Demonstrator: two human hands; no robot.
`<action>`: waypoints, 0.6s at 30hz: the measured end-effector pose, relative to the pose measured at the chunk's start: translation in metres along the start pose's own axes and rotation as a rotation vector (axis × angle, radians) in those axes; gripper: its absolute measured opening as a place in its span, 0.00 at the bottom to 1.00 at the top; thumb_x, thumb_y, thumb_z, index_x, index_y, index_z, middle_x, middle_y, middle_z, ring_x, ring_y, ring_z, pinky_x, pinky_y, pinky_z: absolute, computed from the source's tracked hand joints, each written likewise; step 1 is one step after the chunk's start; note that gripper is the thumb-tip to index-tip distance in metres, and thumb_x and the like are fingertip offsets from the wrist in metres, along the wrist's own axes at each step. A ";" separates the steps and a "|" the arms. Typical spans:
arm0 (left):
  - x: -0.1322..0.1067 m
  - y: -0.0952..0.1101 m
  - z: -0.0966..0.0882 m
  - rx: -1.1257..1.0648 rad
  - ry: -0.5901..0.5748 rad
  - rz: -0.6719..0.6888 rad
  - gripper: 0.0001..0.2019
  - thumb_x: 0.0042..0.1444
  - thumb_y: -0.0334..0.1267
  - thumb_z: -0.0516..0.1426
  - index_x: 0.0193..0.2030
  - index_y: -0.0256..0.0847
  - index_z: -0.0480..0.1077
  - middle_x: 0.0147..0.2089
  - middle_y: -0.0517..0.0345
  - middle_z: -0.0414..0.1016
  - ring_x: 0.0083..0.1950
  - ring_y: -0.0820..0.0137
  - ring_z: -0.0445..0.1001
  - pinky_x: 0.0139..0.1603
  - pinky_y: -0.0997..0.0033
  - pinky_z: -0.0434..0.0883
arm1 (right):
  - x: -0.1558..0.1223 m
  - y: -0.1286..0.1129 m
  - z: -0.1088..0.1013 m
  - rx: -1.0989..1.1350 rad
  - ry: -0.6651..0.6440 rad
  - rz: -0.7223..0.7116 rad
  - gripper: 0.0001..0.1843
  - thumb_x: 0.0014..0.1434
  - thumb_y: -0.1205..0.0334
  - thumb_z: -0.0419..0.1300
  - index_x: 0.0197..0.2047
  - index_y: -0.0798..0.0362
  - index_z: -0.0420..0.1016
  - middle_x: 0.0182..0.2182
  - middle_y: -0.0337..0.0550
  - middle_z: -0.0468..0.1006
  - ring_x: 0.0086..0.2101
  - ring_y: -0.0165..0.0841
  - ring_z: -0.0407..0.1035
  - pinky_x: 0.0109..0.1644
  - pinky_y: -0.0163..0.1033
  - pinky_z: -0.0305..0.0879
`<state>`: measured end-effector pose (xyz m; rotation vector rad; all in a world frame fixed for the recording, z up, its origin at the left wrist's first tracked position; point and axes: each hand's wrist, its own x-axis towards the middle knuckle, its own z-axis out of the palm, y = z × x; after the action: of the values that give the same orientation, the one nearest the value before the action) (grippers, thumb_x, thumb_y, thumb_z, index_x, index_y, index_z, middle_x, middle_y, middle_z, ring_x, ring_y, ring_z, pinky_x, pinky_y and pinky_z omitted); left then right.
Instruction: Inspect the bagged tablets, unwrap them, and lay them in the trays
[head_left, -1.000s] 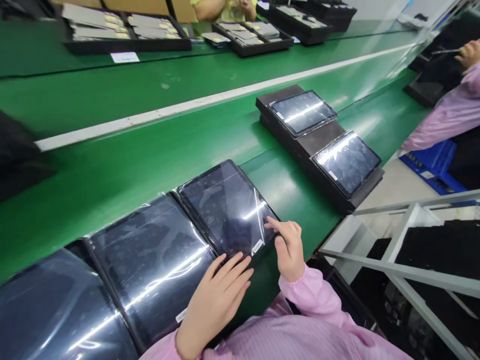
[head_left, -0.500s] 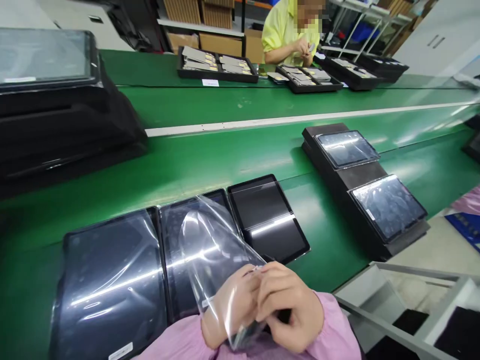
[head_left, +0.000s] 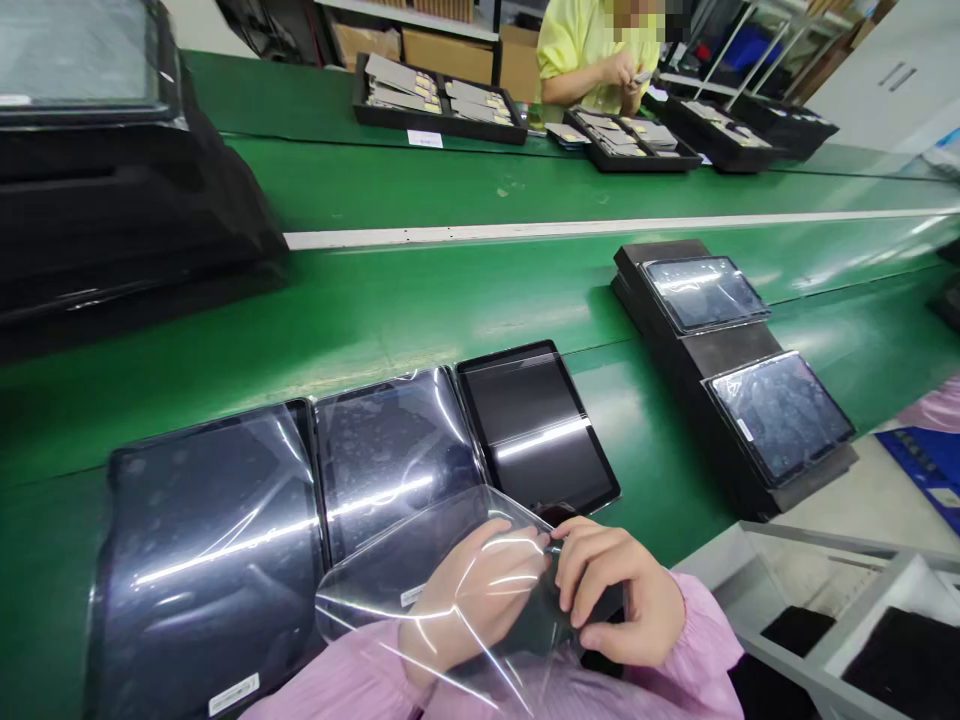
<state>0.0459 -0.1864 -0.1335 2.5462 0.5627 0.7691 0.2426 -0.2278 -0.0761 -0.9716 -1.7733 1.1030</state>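
Three dark tablets lie side by side at the near edge of the green belt. The right tablet [head_left: 534, 428] is bare; the middle tablet [head_left: 386, 455] and left tablet [head_left: 206, 545] still wear clear film. Both hands are closed on a peeled clear film sheet [head_left: 420, 580] close to my chest. My left hand [head_left: 472, 590] sits under and behind the film, fingers curled into it. My right hand [head_left: 615, 595] pinches the film's edge and is curled round something dark I cannot make out.
A black tray [head_left: 679, 340] with two more filmed tablets rides the belt to the right. A tall black stack [head_left: 112, 200] stands at the left. Across the belt a person in yellow [head_left: 592, 55] works over black trays of parts [head_left: 435, 100]. A grey metal rack [head_left: 825, 610] is at lower right.
The film has come off the right tablet and moved from standing up to lying low over my left hand. My hands have come together near my chest.
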 end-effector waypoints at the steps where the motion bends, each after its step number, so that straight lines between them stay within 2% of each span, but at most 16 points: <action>1: -0.001 -0.001 0.001 -0.029 0.066 0.012 0.15 0.69 0.32 0.47 0.41 0.45 0.75 0.42 0.64 0.84 0.45 0.76 0.81 0.56 0.73 0.70 | 0.000 0.002 0.002 0.001 0.019 -0.021 0.18 0.64 0.51 0.60 0.24 0.49 0.74 0.24 0.40 0.82 0.27 0.31 0.78 0.52 0.45 0.73; 3: -0.004 -0.002 0.002 -0.063 0.134 0.030 0.15 0.70 0.32 0.48 0.44 0.43 0.76 0.44 0.61 0.85 0.47 0.75 0.81 0.60 0.71 0.69 | -0.001 0.008 0.006 -0.082 0.159 -0.049 0.19 0.63 0.49 0.62 0.23 0.49 0.73 0.21 0.36 0.81 0.24 0.29 0.76 0.47 0.42 0.75; 6: -0.006 -0.002 0.002 -0.080 0.063 0.025 0.14 0.69 0.32 0.49 0.48 0.43 0.77 0.47 0.59 0.85 0.50 0.72 0.81 0.64 0.67 0.69 | -0.005 0.025 0.012 -0.342 0.603 0.022 0.19 0.64 0.51 0.61 0.22 0.48 0.72 0.18 0.33 0.76 0.20 0.29 0.72 0.41 0.42 0.76; 8: -0.007 -0.002 0.001 -0.086 0.038 0.004 0.13 0.68 0.32 0.51 0.49 0.43 0.77 0.48 0.59 0.85 0.50 0.70 0.82 0.65 0.64 0.70 | -0.009 0.039 0.013 -0.489 0.882 0.146 0.14 0.66 0.56 0.59 0.29 0.48 0.74 0.23 0.37 0.78 0.25 0.33 0.73 0.41 0.44 0.74; 10: -0.007 -0.002 0.000 -0.085 0.042 -0.006 0.13 0.68 0.32 0.51 0.48 0.44 0.77 0.47 0.60 0.85 0.49 0.69 0.83 0.65 0.61 0.70 | -0.012 0.052 0.012 -0.596 1.034 0.279 0.07 0.66 0.58 0.58 0.42 0.50 0.76 0.35 0.45 0.81 0.35 0.38 0.75 0.45 0.48 0.72; 12: -0.006 -0.002 -0.001 -0.078 0.043 0.006 0.13 0.69 0.32 0.50 0.47 0.43 0.77 0.47 0.60 0.85 0.48 0.69 0.83 0.65 0.60 0.70 | -0.012 0.062 0.010 -0.687 1.078 0.396 0.19 0.63 0.53 0.60 0.54 0.52 0.73 0.46 0.53 0.80 0.45 0.44 0.74 0.51 0.54 0.70; 13: -0.005 -0.003 -0.002 -0.075 0.033 0.020 0.13 0.69 0.33 0.50 0.47 0.43 0.77 0.47 0.60 0.85 0.48 0.69 0.83 0.65 0.60 0.70 | -0.011 0.066 0.009 -0.718 1.059 0.446 0.24 0.61 0.50 0.60 0.57 0.53 0.72 0.50 0.55 0.78 0.49 0.46 0.72 0.54 0.56 0.68; 15: -0.003 -0.002 -0.002 -0.042 0.018 0.023 0.14 0.70 0.33 0.49 0.47 0.43 0.77 0.48 0.60 0.85 0.49 0.69 0.83 0.65 0.59 0.70 | -0.007 0.070 0.008 -0.751 0.974 0.531 0.29 0.60 0.44 0.59 0.56 0.55 0.73 0.50 0.58 0.78 0.51 0.49 0.70 0.56 0.58 0.66; 18: 0.000 0.000 0.002 0.181 0.073 -0.166 0.15 0.69 0.36 0.49 0.50 0.41 0.77 0.57 0.48 0.81 0.56 0.59 0.80 0.63 0.51 0.70 | 0.003 0.071 0.007 -0.769 0.838 0.640 0.30 0.59 0.41 0.58 0.52 0.58 0.76 0.46 0.60 0.80 0.49 0.51 0.72 0.56 0.57 0.66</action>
<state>0.0471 -0.1870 -0.1343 2.6000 0.8929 0.7856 0.2478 -0.2043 -0.1432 -2.1755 -1.1562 0.1752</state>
